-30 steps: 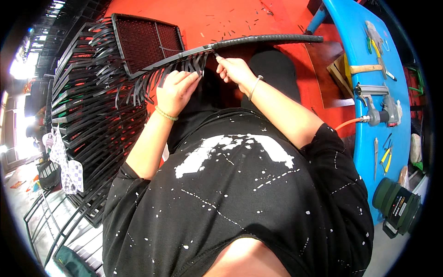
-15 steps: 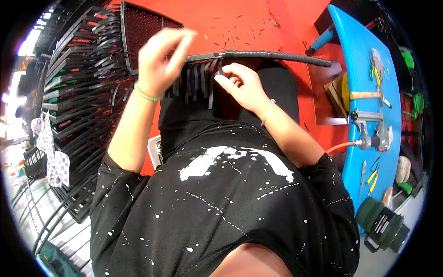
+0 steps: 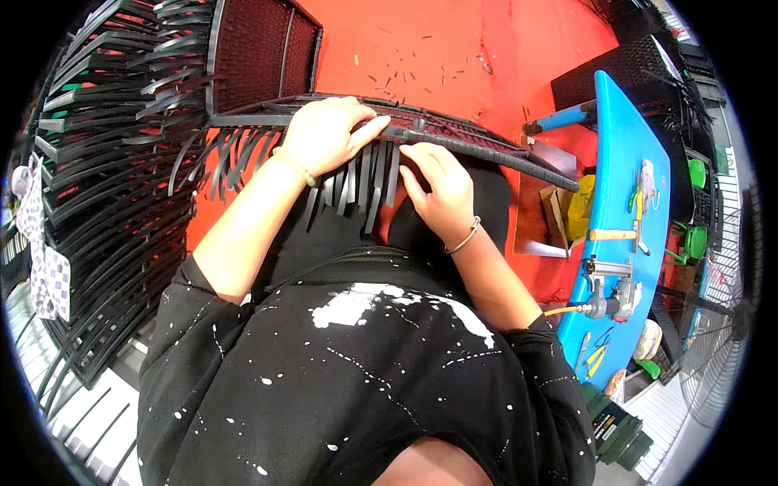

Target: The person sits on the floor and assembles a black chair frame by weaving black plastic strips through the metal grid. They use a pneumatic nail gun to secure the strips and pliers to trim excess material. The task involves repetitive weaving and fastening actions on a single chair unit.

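Brought left hand (image 3: 326, 134) down to long black woven frame (image 3: 494, 154), crosswise in front; cannot tell whether gripping. Holding right hand (image 3: 444, 190), grip parted, beside flat black plastic strips (image 3: 376, 186). Wrapped rightward already, apparently; leftward, left hanging loose.

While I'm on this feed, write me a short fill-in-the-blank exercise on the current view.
The tabletop under the hammer is coloured ____.
The hammer's handle is made of ____.
Loose strips hanging near the left hand are coloured ____.
Nearer the tabletop than the left hand is the ____ hand.
Missing words: blue; wood; black; right.
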Demonstrator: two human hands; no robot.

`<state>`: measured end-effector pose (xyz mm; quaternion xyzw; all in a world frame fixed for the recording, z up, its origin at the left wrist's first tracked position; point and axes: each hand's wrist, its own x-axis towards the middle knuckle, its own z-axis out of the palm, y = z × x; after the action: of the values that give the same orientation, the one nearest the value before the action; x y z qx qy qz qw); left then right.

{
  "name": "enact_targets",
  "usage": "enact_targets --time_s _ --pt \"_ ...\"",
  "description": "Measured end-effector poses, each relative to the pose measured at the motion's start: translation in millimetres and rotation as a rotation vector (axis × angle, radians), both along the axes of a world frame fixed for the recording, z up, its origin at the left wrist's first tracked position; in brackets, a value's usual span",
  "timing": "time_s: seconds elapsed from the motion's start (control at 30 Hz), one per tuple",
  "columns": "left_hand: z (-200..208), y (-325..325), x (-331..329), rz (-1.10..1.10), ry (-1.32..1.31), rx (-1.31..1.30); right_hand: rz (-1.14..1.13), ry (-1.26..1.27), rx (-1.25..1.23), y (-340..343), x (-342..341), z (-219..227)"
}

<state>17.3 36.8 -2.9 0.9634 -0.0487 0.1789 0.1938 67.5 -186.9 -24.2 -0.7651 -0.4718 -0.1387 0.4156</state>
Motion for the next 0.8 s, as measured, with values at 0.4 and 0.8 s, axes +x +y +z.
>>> enact_targets --time_s 0.4,0.8 --pt "1.3 -3.9 0.6 -0.001 -0.077 0.002 -0.058 -0.003 -0.018 7.4 1.2 -5.0" --pt "9.1 -6.4 16.9 -0.027 0.092 0.230 0.088 0.211 0.307 25.6 2.2 1.6"
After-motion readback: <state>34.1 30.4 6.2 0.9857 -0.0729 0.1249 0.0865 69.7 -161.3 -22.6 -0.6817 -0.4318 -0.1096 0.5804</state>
